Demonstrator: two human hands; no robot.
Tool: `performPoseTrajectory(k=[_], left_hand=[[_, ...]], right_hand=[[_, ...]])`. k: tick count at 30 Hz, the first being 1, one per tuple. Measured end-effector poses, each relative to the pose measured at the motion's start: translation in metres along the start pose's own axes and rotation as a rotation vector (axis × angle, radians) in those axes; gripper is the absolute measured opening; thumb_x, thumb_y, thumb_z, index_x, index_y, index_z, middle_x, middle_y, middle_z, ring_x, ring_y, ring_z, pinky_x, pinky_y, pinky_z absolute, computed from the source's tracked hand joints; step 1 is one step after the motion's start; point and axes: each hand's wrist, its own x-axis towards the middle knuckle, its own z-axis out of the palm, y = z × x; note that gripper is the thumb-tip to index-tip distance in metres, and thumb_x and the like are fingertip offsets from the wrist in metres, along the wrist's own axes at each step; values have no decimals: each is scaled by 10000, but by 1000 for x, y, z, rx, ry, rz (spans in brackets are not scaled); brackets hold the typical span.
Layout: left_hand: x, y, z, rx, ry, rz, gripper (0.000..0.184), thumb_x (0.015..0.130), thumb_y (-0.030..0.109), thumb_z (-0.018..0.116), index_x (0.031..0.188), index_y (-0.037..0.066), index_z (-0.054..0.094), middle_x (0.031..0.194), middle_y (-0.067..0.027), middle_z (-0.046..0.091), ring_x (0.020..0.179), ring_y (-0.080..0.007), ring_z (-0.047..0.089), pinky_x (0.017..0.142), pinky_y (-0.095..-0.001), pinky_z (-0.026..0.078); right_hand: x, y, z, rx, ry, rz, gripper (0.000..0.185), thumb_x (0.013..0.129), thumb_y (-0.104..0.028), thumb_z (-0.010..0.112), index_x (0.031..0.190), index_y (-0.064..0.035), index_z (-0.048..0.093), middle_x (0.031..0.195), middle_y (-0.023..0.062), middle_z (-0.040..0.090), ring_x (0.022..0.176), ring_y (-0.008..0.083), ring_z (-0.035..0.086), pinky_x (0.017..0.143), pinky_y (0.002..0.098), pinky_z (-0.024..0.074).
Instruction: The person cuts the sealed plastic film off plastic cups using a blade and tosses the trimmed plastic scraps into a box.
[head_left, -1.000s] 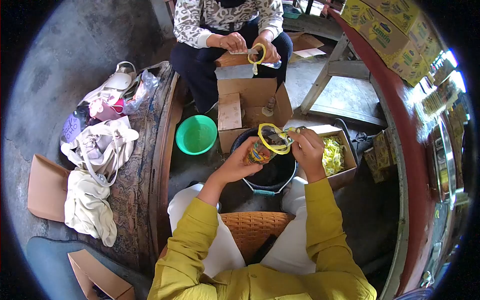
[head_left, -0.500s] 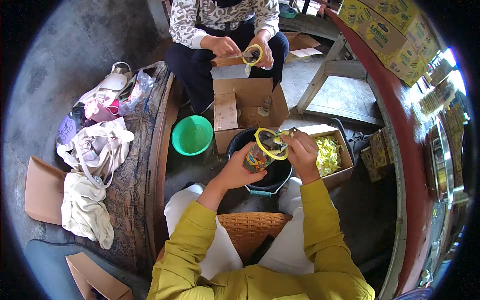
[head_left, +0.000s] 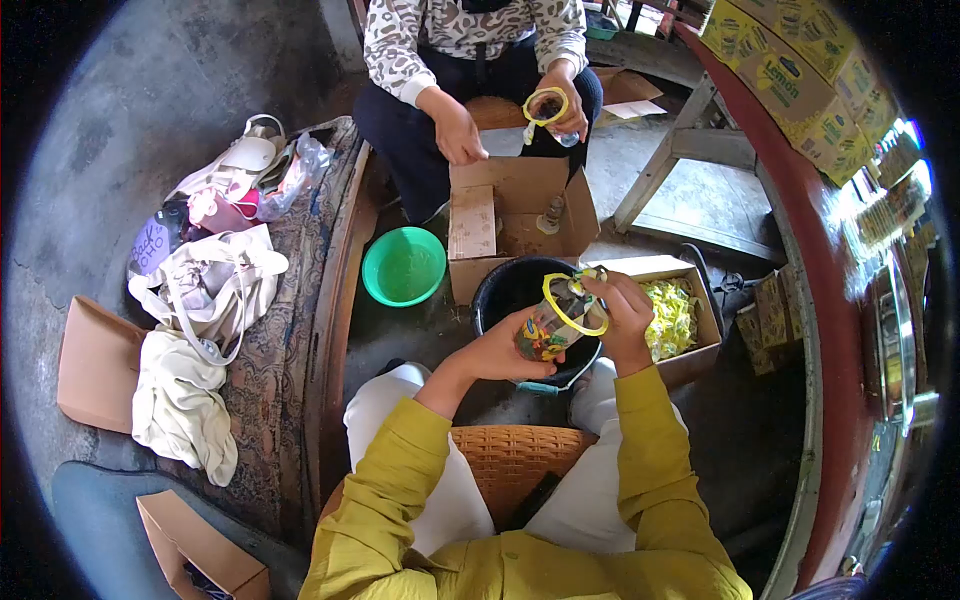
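My left hand [head_left: 508, 348] is wrapped round the body of a clear plastic jar [head_left: 548, 334] with a yellow rim and a colourful label. The jar leans to the right, its mouth facing up toward my right hand [head_left: 622, 308]. At the far edge of the rim, the fingers of my right hand pinch a small yellow-and-white wrapper [head_left: 592, 273]. Dark contents show inside the jar, but I cannot make out what they are. Under both hands stands a black bucket [head_left: 488, 292] with a light blue handle grip.
A carton of yellow wrappers [head_left: 672, 318] is at right. Ahead are an open cardboard box [head_left: 473, 222] holding a small bottle and a green basin [head_left: 404, 266]. Opposite, a person [head_left: 478, 50] holds another yellow-rimmed jar [head_left: 546, 106]. Bags [head_left: 205, 280] lie left; lemon cartons [head_left: 785, 80] stand right.
The view has shifted a little. My jar has turned in my left hand, with my right hand staying at its rim. The other person's hand has dropped away from their jar.
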Motion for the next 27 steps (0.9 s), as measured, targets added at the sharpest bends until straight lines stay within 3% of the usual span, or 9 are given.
performPoseTrajectory(k=[4, 9, 13, 14, 17, 20, 23, 24, 27], left_hand=[[5, -1, -1, -28, -94, -19, 556, 678, -21, 687, 1165, 57, 431, 939, -52, 570, 821, -112, 554, 667, -242, 478], [7, 1, -2, 40, -49, 36, 580, 676, -17, 701, 1182, 56, 427, 975, -70, 561, 857, -117, 549, 682, -247, 480], [5, 0, -3, 53, -17, -1, 598, 677, -16, 707, 1199, 64, 427, 996, -57, 557, 850, -108, 549, 696, -245, 475], [4, 0, -5, 58, -12, -38, 605, 676, -18, 707, 1206, 63, 427, 1020, -43, 550, 880, -111, 544, 743, -255, 472], [1, 5, -7, 75, 29, -94, 617, 677, -27, 697, 1220, 61, 417, 1055, -41, 542, 914, -121, 544, 788, -269, 470], [1, 4, -11, 95, 80, -91, 628, 677, -30, 691, 1230, 55, 406, 1063, -52, 540, 926, -126, 549, 781, -271, 473], [1, 1, -14, 100, 97, -63, 636, 679, -28, 691, 1238, 53, 398, 1061, -54, 543, 929, -125, 549, 780, -271, 475], [1, 3, -16, 137, 92, -97, 647, 680, -25, 692, 1246, 52, 387, 1059, -53, 548, 931, -126, 551, 781, -272, 474], [3, 4, -15, 133, 122, -101, 642, 682, -17, 694, 1243, 54, 391, 1052, -52, 553, 931, -124, 550, 778, -270, 472]], right_hand=[[-3, 3, -1, 32, 60, 172, 256, 568, 74, 626, 805, -21, 633, 730, 139, 596, 685, 281, 594, 601, 324, 469], [2, 34, -17, -176, 236, 146, 221, 606, 68, 639, 797, -43, 640, 763, 110, 636, 658, 246, 617, 627, 306, 488], [-14, 88, -47, -312, 57, 395, 204, 651, 31, 607, 830, -59, 641, 771, 116, 643, 675, 253, 626, 637, 315, 492], [-19, 102, -55, -345, -27, 530, 213, 618, 52, 613, 808, -42, 634, 677, 102, 622, 599, 180, 614, 557, 276, 469], [-52, 151, -78, -657, -318, 694, 180, 634, -4, 624, 808, -47, 636, 655, 121, 615, 614, 239, 625, 582, 314, 491], [-74, 179, -88, -757, -394, 926, 298, 635, -64, 651, 932, -66, 632, 782, 188, 629, 781, 335, 619, 706, 404, 493], [-95, 194, -89, -824, -348, 958, 505, 642, -62, 657, 1134, -59, 538, 934, 214, 609, 895, 365, 587, 783, 399, 481], [-75, 172, -91, -752, -457, 1114, 678, 650, -29, 639, 1278, -33, 381, 1094, 245, 539, 1014, 374, 529, 847, 392, 457], [-98, 198, -89, -746, -392, 1089, 769, 612, -9, 620, 1316, -58, 313, 953, 241, 591, 923, 400, 557, 774, 430, 467]])
